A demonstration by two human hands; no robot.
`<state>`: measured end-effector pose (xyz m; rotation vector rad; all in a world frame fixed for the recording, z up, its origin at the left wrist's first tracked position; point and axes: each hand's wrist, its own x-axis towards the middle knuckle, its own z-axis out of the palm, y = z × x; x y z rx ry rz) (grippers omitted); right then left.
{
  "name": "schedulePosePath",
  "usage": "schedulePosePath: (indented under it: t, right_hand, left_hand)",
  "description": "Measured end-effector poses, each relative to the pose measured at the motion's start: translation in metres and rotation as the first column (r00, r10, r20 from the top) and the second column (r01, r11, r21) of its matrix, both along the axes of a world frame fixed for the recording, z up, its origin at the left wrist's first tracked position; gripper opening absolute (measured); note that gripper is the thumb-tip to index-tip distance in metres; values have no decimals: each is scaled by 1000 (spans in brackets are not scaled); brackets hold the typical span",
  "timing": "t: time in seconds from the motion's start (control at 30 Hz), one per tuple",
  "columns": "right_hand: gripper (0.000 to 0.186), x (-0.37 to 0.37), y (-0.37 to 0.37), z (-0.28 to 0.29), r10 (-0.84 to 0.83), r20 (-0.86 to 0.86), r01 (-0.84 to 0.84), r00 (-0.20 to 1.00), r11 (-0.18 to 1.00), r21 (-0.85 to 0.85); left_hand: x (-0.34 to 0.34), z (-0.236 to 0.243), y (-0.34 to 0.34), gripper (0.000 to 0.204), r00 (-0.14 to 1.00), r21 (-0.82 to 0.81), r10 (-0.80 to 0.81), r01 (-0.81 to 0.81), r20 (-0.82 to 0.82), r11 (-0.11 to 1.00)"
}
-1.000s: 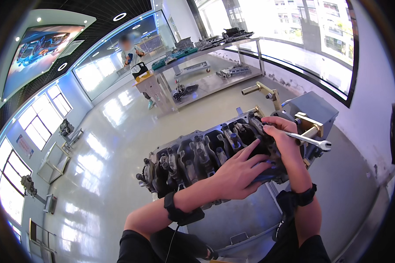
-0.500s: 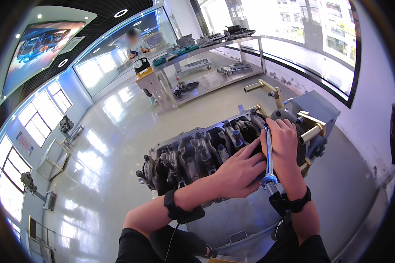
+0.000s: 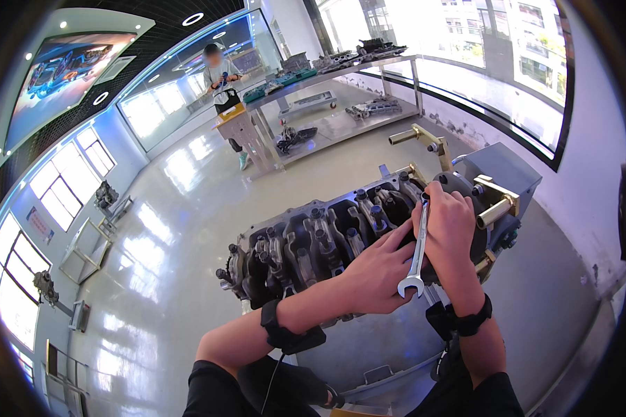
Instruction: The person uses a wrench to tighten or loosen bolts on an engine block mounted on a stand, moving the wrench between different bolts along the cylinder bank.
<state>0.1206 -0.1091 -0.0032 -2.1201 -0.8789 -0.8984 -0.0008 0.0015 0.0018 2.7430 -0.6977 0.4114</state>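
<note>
The right hand [image 3: 446, 221] is curled closed on the upper part of a silver wrench [image 3: 417, 254], which lies over the right end of the engine block [image 3: 306, 240]; whether its upper end sits on a bolt I cannot tell. Its forked end points toward the block's near edge, just beside the left hand [image 3: 377, 278]. That hand lies palm down with its fingers outstretched, at the block's near right corner. Each wrist wears a black band. Bolts stand in rows along the block, and a grey stand [image 3: 502, 177] with brass-coloured arms [image 3: 495, 198] is at its right end. Well apart, across the floor, is a metal table [image 3: 330, 133]: a dark part [image 3: 381, 46] sits near its top's right end, a green part [image 3: 263, 89] near the left end. Beside its left end stands a person [image 3: 222, 75].
</note>
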Motion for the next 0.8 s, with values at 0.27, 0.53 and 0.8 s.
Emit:
schedulePosePath:
  t: [0.27, 0.53, 0.8]
  right_hand:
    - [12, 5, 0, 0, 45, 2, -45, 999, 994, 102]
    - [18, 2, -1, -1, 21, 13, -22, 1000, 996, 82]
    - [23, -3, -2, -3, -12, 44, 12, 999, 1000, 9]
  left_hand:
    - [0, 0, -2, 47, 997, -30, -34, 36, 75, 999]
    - [0, 1, -2, 41, 996, 15, -26, 25, 90, 1000]
    - [1, -3, 0, 42, 995, 27, -10, 8, 95, 1000]
